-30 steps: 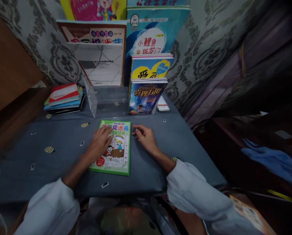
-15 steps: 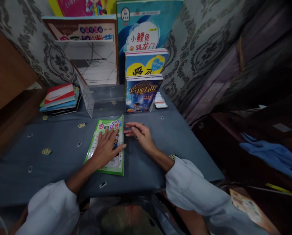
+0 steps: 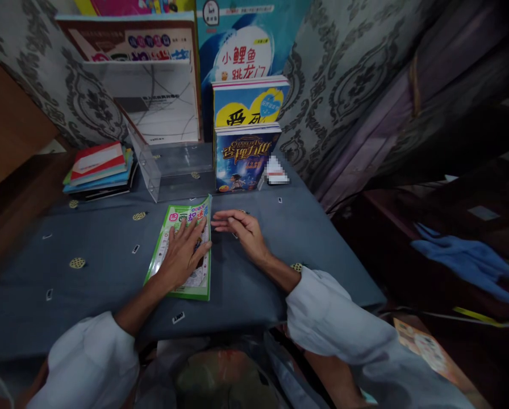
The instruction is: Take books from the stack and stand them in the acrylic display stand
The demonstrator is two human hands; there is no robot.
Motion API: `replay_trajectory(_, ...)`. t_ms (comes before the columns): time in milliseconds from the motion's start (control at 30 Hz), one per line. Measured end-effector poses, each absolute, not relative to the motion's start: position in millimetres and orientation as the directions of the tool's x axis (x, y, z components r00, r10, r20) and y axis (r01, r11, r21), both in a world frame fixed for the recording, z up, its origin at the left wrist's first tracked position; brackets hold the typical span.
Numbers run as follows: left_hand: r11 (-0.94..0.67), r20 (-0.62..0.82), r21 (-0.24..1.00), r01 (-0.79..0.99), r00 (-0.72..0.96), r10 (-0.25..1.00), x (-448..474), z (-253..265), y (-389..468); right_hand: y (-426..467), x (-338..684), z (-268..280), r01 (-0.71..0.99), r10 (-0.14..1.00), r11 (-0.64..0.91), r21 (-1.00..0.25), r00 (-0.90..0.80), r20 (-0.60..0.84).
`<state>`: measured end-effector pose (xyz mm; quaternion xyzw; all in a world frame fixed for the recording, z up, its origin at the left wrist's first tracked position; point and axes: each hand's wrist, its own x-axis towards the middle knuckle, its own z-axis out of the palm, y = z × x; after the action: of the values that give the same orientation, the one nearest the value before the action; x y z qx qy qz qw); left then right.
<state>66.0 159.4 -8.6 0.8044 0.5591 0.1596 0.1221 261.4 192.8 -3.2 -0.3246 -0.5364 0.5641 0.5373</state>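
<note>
The worktop, under a dark grey cover with small printed shapes, is spreading across the middle of the view; at its back a clear stand is standing with books in it; a teal book is rising tallest on the right side there, and on the left a white booklet is leaning in front of a brown-edged book; off to the right, beyond the worktop, a blue cloth is lying crumpled; a stack of books, red on top, is resting left of the stand; the green book is lying on the worktop in front of the stand, cover up and slightly slanted; a dark blue book is standing foremost on the stand's right side; the left hand is lying palm down on the green book, fingers spread and gripping nothing; the right hand is hovering or resting just beside the book's right edge, fingers stretched loosely together, thumb bent, nothing visible in its grasp; whether its fingertips are touching the book is hard to tell; a small white object, blurred out, is sitting right of the dark blue book
</note>
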Motion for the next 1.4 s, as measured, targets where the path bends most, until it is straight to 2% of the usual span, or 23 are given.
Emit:
replay_trajectory(133,-0.359,0.099,0.307,0.881,0.346,0.933,69.3,-8.1,158.6,192.5,260.3,0.2,-0.284,0.942,0.179,-0.942,-0.228,0.248)
replay_trajectory(233,-0.365,0.107,0.283,0.887,0.349,0.931,70.4,-8.1,157.3,196.1,261.4,-2.8,-0.233,0.929,0.222,-0.947,-0.246,0.279)
replay_trajectory(333,-0.391,0.121,0.249,0.886,0.372,0.92,67.5,-10.2,156.8,198.8,262.6,-11.1,-0.058,0.888,0.372,-0.926,-0.267,0.374)
replay_trajectory(433,-0.416,0.118,0.204,0.886,0.399,0.909,59.0,-15.1,160.8,195.7,260.7,-21.3,0.19,0.8,0.55,-0.813,-0.398,0.448)
replay_trajectory(533,-0.393,0.12,0.162,0.905,0.377,0.918,43.3,-19.5,171.9,191.2,255.9,-28.4,0.392,0.737,0.637,-0.664,-0.561,0.376)
replay_trajectory(600,-0.348,0.12,0.14,0.927,0.333,0.935,30.0,-20.2,181.9,192.6,253.3,-29.5,0.509,0.737,0.647,-0.568,-0.608,0.295)
replay_trajectory(767,-0.269,0.114,0.135,0.954,0.255,0.96,4.8,-18.0,200.3,219.1,255.8,-26.4,0.721,0.826,0.549,-0.423,-0.545,0.143)
replay_trajectory(933,-0.272,0.157,0.138,0.952,0.25,0.956,4.8,-21.7,199.7,239.1,257.9,-28.2,0.79,0.863,0.496,-0.359,-0.496,0.102)
replay_trajectory(1100,-0.261,0.158,0.161,0.952,0.236,0.959,9.3,-22.3,196.6,218.4,250.4,-29.3,0.852,0.899,0.435,-0.291,-0.43,0.085)
replay_trajectory(1400,-0.25,0.177,0.205,0.946,0.216,0.96,8.9,-22.0,194.9,116.4,257.1,-30.2,0.735,0.78,0.62,-0.276,-0.617,0.108)
